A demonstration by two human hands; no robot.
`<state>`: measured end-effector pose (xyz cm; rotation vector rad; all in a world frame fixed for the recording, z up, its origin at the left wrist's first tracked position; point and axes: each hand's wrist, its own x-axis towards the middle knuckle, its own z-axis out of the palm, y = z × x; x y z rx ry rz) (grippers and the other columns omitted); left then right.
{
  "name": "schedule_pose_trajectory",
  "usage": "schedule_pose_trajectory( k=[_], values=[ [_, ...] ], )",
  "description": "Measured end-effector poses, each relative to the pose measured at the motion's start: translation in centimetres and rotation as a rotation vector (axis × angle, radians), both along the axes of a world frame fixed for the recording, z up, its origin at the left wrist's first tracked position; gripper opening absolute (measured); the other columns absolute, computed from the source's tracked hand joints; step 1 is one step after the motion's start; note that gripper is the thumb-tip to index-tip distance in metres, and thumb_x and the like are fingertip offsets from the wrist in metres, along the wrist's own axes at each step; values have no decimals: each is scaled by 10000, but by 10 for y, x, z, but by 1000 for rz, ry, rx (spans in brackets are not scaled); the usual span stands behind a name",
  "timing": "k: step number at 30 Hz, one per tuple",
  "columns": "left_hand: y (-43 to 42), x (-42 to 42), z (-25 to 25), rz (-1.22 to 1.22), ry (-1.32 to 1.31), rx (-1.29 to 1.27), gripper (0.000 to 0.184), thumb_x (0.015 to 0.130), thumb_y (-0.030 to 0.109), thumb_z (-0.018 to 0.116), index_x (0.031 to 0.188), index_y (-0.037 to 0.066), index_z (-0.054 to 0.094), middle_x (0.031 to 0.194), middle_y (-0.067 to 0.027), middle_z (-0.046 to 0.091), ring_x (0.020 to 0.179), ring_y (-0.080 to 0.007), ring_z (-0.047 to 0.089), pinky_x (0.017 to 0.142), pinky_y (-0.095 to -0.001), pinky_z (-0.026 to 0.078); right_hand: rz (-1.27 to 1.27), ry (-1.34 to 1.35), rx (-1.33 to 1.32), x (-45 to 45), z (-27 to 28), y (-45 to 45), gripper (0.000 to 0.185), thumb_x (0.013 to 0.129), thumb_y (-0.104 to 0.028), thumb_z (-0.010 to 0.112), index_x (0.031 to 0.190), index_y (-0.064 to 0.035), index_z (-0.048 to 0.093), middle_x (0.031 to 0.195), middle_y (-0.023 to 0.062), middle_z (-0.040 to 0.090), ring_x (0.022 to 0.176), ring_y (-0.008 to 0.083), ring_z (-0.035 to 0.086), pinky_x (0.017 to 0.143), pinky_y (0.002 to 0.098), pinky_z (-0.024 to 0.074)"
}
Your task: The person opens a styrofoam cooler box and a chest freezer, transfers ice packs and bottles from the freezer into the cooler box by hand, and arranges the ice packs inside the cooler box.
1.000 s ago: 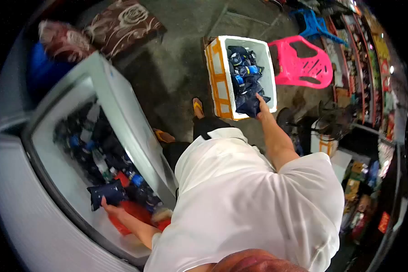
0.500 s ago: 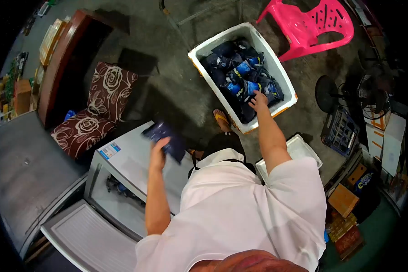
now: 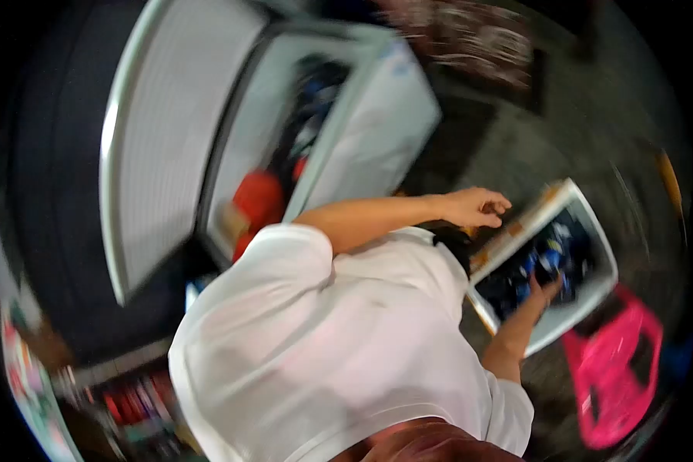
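Note:
A white foam box holds several dark packets with blue patches. My right hand reaches into this box, down among the packets. Motion smears its fingers, and whether they grip a packet cannot be told. My left hand is in the air beside the box's near edge, fingers loosely bent and apart, with nothing visible in it. To the left stands an open chest freezer, its raised lid leaning outward. Inside it lie blurred dark packets and a red bundle.
A pink plastic chair is on the floor beyond the foam box. A brown patterned chair stands past the freezer. Blurred shelves with red goods are at the lower left.
My view has swung round toward the freezer. The dark packet is gone from my left hand, which has come across near the box. My right hand is still at the packets, now deeper among them.

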<state>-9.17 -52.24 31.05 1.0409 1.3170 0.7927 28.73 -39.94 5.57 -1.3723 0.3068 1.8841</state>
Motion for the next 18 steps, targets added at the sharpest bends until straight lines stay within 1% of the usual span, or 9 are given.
schedule_pose_trajectory(
  k=[2,4,5,7,9,12,13,17,18],
  values=[
    [-56,-71,23,302,119,36,441,890,195,652,1280,42,514,1202,-119,603,1073,-176,584,920,-321,471,-25,-149,69,9,-3,9,573,758,-331,676,1229,-37,536,1280,199,512,1172,395,498,939,563,463],
    [-142,-159,30,757,275,68,363,886,170,648,1215,45,558,1141,-93,613,1039,-177,595,916,-323,476,131,-378,12,3,30,6,805,809,-442,652,1429,-88,278,1475,178,258,1244,379,444,959,545,462],
    [-197,-209,28,882,685,158,325,877,128,642,1180,32,578,1078,-90,627,960,-168,608,868,-311,489,276,-446,94,-1,36,6,799,832,-458,635,1440,-95,265,1483,185,248,1249,366,445,951,517,479],
    [-305,-271,47,1554,539,11,323,828,118,646,1121,-10,599,915,-93,667,839,-164,628,750,-296,505,426,-589,49,-24,45,7,622,875,-442,595,1361,-106,403,1174,122,520,1005,251,580,853,430,529],
    [-428,-320,9,1870,749,-170,364,788,245,669,1028,-29,662,972,-165,691,905,-284,651,800,-368,500,644,-524,68,-40,34,-1,330,868,-371,621,1061,-110,560,861,49,563,736,184,578,621,331,513],
    [-567,-359,-94,1353,899,-836,441,780,289,642,1116,3,645,1069,-201,664,1013,-352,624,887,-415,474,1272,-960,577,-77,35,-25,372,848,-315,664,1130,-112,530,857,38,570,738,189,580,580,289,471],
    [-598,-367,-130,953,864,-976,496,769,312,640,1166,15,628,1136,-215,641,1080,-369,600,937,-425,454,977,-831,161,-130,70,-53,423,846,-296,675,1191,-114,511,904,40,586,758,190,586,583,278,470],
    [-629,-327,-273,1430,305,-1283,674,704,407,669,1234,-1,581,1302,-282,508,1229,-390,493,1046,-400,372,1301,-836,363,-240,133,-100,453,854,-261,677,1242,-115,495,859,5,564,723,168,589,605,298,475],
    [-626,-320,-291,1463,418,-1262,683,694,395,686,1236,-4,569,1301,-271,514,1224,-386,495,1029,-408,387,1285,-811,318,-267,147,-106,566,865,-242,682,1355,-126,424,1097,28,590,797,143,577,627,251,460]
  ],
)
